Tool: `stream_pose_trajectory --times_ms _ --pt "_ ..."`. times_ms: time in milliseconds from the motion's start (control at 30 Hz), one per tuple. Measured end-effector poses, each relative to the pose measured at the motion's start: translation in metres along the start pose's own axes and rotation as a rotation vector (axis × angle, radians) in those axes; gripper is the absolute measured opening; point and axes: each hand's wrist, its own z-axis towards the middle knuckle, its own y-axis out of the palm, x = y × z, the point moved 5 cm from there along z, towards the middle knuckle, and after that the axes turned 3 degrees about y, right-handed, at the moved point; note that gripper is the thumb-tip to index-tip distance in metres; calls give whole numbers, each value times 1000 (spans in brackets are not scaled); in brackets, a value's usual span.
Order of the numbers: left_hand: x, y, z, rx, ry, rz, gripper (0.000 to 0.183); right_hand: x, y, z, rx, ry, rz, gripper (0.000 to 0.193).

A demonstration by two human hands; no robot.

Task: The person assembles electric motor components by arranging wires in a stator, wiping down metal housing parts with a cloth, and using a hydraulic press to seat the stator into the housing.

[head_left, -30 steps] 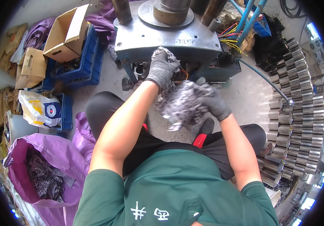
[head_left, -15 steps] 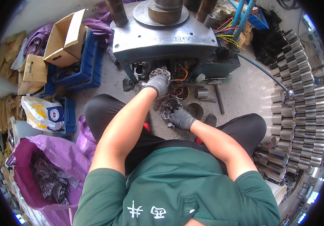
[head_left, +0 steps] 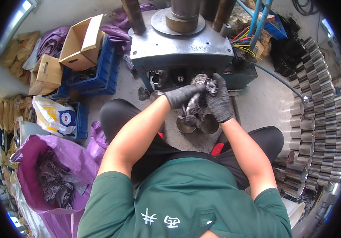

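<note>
My left hand (head_left: 181,96) and my right hand (head_left: 219,104), both in dark grey gloves, are close together above the floor in front of the press. Both close on a crumpled black-and-white patterned rag (head_left: 194,106), which bunches up between the fingers and hangs down below them. Beneath the rag, two round dark metal cups (head_left: 209,124) stand side by side on the floor, one partly covered by its lower end. Some of my left fingers are hidden behind the cloth.
Ahead stands a heavy press table (head_left: 182,45). Rows of shiny metal cylinders (head_left: 323,119) are stacked at right. At left are an open purple sack (head_left: 65,152) of rags, blue crates (head_left: 107,75) and a cardboard box (head_left: 81,41). A rod with a ball end (head_left: 305,99) juts out at right.
My hands, earlier apart on separate bunches of rag, have come together. The left moved right and slightly down; the right moved up and right. The rag now hangs between them.
</note>
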Motion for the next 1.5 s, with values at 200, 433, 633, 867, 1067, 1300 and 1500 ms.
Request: stream_pose_trajectory --times_ms 200,433,633,867,1067,1300,1500 --pt "75 61 -68 197 503 453 89 -89 -15 10 -276 201 913 81" --pt "132 82 -254 548 951 69 34 -132 -32 29 -488 9 830 63" --pt "102 43 -549 1251 1342 292 43 -91 -28 32 -812 159 553 58" --pt "60 -86 -726 1208 1706 -82 33 -57 -48 15 -948 298 311 47" --pt "54 -144 -837 2323 1032 1085 35 -37 -46 13 -969 290 196 36" --pt "15 -251 -779 1901 -907 1511 81 -14 -82 10 -841 363 133 35" --pt "-10 -244 -782 1950 -1273 1415 75 4 -95 -5 -770 460 159 33"
